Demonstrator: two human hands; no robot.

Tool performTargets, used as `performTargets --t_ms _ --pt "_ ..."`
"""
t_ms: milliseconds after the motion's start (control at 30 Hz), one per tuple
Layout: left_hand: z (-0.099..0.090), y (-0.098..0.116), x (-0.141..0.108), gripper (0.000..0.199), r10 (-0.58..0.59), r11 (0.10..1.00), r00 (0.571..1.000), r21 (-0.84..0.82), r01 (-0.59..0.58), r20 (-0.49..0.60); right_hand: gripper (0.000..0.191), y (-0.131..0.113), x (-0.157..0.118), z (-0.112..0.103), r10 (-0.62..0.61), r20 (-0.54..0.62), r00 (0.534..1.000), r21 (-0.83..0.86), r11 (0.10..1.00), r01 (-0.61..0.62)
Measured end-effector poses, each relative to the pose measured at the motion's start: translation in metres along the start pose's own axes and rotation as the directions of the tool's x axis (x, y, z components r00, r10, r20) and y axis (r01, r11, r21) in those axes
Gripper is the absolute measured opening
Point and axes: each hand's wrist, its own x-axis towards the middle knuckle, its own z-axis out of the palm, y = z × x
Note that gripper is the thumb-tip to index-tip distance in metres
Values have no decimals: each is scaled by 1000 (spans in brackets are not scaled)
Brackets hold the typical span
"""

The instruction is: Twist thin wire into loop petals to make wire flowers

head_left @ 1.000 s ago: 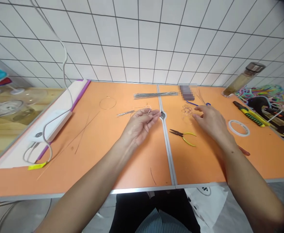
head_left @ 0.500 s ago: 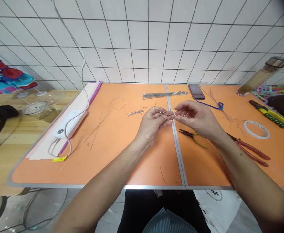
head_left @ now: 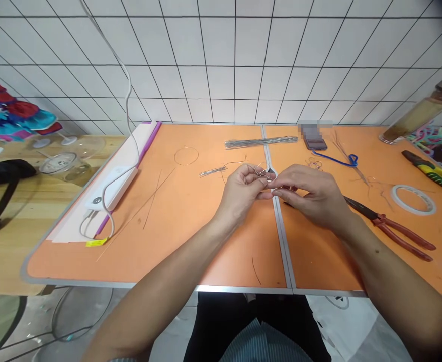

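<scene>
White square tiles [head_left: 213, 65] with dark grout rose behind an orange-topped table [head_left: 190, 241], which was split by a metal seam strip [head_left: 283, 236]. A wooden table [head_left: 2, 266] lay beyond its left edge, holding a glass dish [head_left: 64, 166]. On the orange top lay a white power strip [head_left: 111, 188], a bundle of steel rods [head_left: 260, 143], a wire ring [head_left: 186, 156], a blue cord [head_left: 336, 159], red-handled pliers [head_left: 402, 234] and a tape roll [head_left: 413, 199]. Above the seam, the fine wire piece [head_left: 262, 173] sat between the hands. The left hand [head_left: 240, 188] curled its fingers in a pinch on it, and the right hand [head_left: 311, 193] closed in from beside it, its fingertips [head_left: 277, 187] pressed against the wire. Those fingers hid much of the wire, so its shape was hard to make out. A phone [head_left: 315, 143] was partly blurred, and a yellow-handled tool [head_left: 435, 172] was cut off at the right edge.
</scene>
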Motion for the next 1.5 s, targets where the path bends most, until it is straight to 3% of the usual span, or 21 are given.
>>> performTargets --t_ms 133,367,567,833,1167,1500 --pt "0 0 -2 24 -13 998 999 60 12 30 18 -4 0 0 6 -43 999 5 1000 -6" --pt "2 0 -7 16 -135 971 981 215 103 140 14 -8 1 -8 70 -97 993 45 997 -66" --pt "4 0 -10 22 -217 961 954 217 171 209 13 -5 4 -5 168 -174 970 50 986 -161" --pt "4 1 -12 24 -270 954 936 198 227 227 13 -1 4 -3 335 -190 923 163 938 -307" --pt "0 0 -9 18 -251 961 950 165 221 187 14 1 3 -5 311 -185 932 108 949 -295" --pt "0 -1 -6 15 -262 962 951 118 245 162 13 -1 1 -4 193 -139 971 -7 981 -196"
